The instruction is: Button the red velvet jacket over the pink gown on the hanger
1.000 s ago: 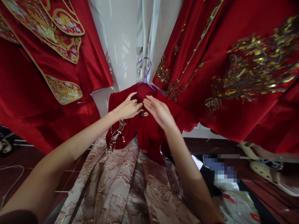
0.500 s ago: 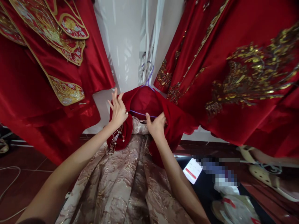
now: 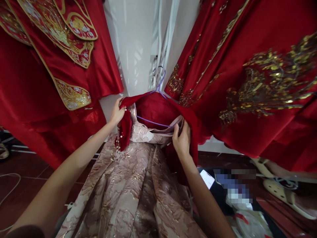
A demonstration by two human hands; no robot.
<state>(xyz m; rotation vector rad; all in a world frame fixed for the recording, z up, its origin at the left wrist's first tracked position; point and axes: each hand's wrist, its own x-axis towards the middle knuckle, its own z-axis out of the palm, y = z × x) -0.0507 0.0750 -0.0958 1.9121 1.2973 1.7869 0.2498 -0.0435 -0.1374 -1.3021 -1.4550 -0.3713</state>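
Note:
A dark red velvet jacket [image 3: 153,109] hangs on a purple hanger [image 3: 158,86] in front of me, over a pink-gold brocade skirt [image 3: 128,191]. My left hand [image 3: 117,113] is closed on the jacket's left front edge, beside its pearl tassels [image 3: 117,143], and holds it out to the left. My right hand [image 3: 182,140] grips the right front edge and holds it out to the right. The jacket stands open, so the hanger's bar and the top of the skirt show between my hands.
Red satin robes with gold embroidery hang close on the left [image 3: 49,66] and on the right [image 3: 247,82]. A white wall [image 3: 133,49] stands behind. Dark red floor tiles [image 3: 32,172] lie below, with white bags [image 3: 247,211] and a pale sandal [image 3: 284,191] at the lower right.
My hands went from the jacket's fastened front to its two edges and pulled them apart. The jacket opened wider, which uncovered the hanger bar and the skirt's top.

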